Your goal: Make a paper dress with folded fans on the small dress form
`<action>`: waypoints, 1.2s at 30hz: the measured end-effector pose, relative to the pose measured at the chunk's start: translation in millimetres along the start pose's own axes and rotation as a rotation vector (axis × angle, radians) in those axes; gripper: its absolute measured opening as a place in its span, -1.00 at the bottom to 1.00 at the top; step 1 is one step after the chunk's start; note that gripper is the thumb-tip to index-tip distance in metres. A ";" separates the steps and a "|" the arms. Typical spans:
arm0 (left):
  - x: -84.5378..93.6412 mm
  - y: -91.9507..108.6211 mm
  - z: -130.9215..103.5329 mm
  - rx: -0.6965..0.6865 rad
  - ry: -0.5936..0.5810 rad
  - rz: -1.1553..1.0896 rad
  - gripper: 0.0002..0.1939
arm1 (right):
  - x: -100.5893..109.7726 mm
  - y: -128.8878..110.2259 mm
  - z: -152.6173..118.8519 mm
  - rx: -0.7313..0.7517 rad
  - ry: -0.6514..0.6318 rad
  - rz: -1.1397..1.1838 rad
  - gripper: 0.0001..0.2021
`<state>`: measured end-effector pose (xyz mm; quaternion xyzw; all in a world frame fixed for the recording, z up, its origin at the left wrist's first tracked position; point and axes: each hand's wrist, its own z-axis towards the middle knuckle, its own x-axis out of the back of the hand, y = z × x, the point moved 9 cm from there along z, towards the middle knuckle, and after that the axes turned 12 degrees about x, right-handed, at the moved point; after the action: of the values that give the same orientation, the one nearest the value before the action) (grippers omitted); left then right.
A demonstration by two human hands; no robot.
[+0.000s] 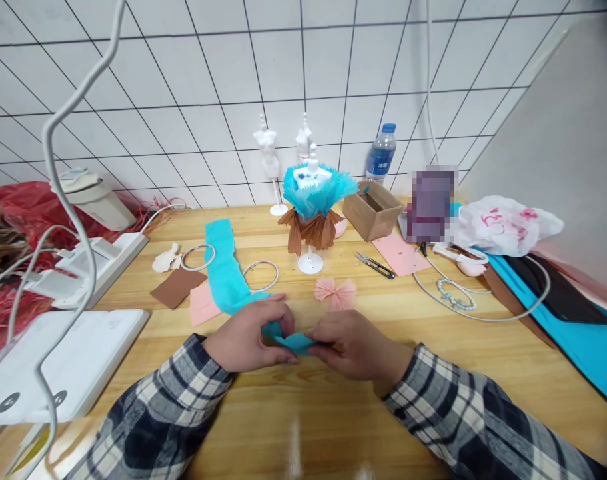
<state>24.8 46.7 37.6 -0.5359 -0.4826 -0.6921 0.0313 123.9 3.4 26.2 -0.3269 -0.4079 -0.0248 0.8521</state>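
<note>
A long strip of turquoise crepe paper (224,267) runs across the table toward me, its near end held low over the wood. My left hand (251,333) is closed on that end, thumb below and fingers above. Opposite it, my right hand (356,343) pinches the paper's folded tip between thumb and fingers. Just beyond my hands lies a pleated pink paper bow (335,292). Behind it stands a small white dress form (310,263), wearing a turquoise paper ruffle (321,193) over a brown pleated skirt (311,232).
Two white rings (278,275), a brown paper piece (178,287) and pink paper (203,305) lie left. Thread snips (376,265), a cardboard box (373,213), a water bottle (382,153) and a beaded bracelet (453,297) are right. A cable (47,140) hangs at left.
</note>
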 end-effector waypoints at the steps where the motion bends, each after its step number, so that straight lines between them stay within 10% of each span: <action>1: -5.2 -0.5 0.4 0.011 -0.059 -0.008 -0.71 | 0.7 -1.1 -0.3 0.003 0.001 -0.003 -0.87; 7: -4.0 16.3 -1.1 -0.080 -0.029 0.009 -0.83 | 9.1 4.9 -2.8 -0.045 0.041 0.014 -0.85; 13: -32.8 -10.8 -2.6 0.252 -0.249 -0.217 -0.67 | 22.3 29.2 -9.8 -0.210 0.133 0.108 -0.81; 17: -35.9 -37.0 0.1 0.472 -0.147 -0.442 -0.60 | 84.8 73.8 -43.2 -0.458 0.347 -0.398 -0.73; 23: -33.3 -53.3 -1.0 0.622 -0.056 -0.665 -0.59 | 121.9 137.4 -87.1 -0.762 0.066 -0.836 -0.67; 36: -30.0 -64.4 -13.0 0.693 0.113 -0.882 -0.59 | 120.1 119.3 -82.9 -0.725 0.208 -0.683 -0.82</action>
<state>-7.8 57.6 -25.9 -0.2039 -0.8575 -0.4684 -0.0607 297.0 76.2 10.0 -0.4453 -0.3698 -0.4745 0.6632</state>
